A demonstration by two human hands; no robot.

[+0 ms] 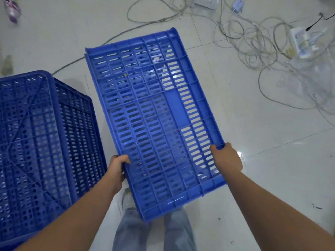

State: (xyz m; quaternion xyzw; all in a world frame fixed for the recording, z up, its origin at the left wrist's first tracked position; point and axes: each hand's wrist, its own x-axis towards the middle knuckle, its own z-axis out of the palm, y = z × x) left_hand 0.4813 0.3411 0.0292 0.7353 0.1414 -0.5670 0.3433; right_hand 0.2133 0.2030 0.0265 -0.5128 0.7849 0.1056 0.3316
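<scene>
Now my crate (154, 115), blue plastic with rows of slots and a ribbed rim, hangs tilted above the floor (253, 160). My left grip (117, 169) and right grip (226, 158) clasp its near edges. The other crate (36, 142) stands just left, and cables (253, 42) sprawl beyond.

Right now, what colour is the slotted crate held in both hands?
Blue all over, the crate shows best in the head view, its only view.

blue crate (152, 113), gripped by both hands
</scene>
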